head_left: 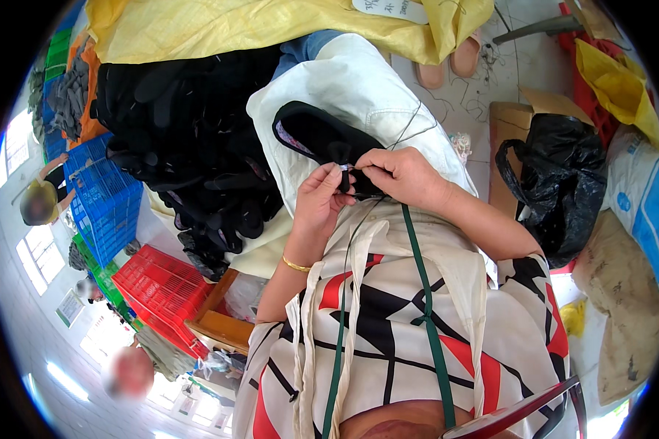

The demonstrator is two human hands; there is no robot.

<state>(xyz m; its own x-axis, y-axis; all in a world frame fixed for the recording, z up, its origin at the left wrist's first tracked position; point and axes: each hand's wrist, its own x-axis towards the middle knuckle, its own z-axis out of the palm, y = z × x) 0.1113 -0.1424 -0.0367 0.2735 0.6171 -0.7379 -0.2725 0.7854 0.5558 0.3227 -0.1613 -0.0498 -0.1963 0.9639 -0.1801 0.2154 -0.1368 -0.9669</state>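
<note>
A black fabric shoe [326, 132] with a patterned lining lies on the white cloth [373, 88] over my lap. My left hand [318, 194] pinches a narrow black strap [345, 180] at the shoe's near end, with a small pale, shiny spot at the thumb tip. Just to the right, my right hand [410, 178] is closed, thumb and forefinger pressed together close to the same strap. What sits between those fingertips is too small to make out. A thin dark thread runs up across the white cloth near the right hand.
Black shoes [190, 146] are heaped at my left. Beyond them stand a blue crate [102, 194] and a red crate [161, 289]. A wooden edge [223, 322] is near my left elbow. On the right are a black plastic bag [560, 175] and a cardboard box [507, 146]. Yellow sheeting [271, 29] lies ahead.
</note>
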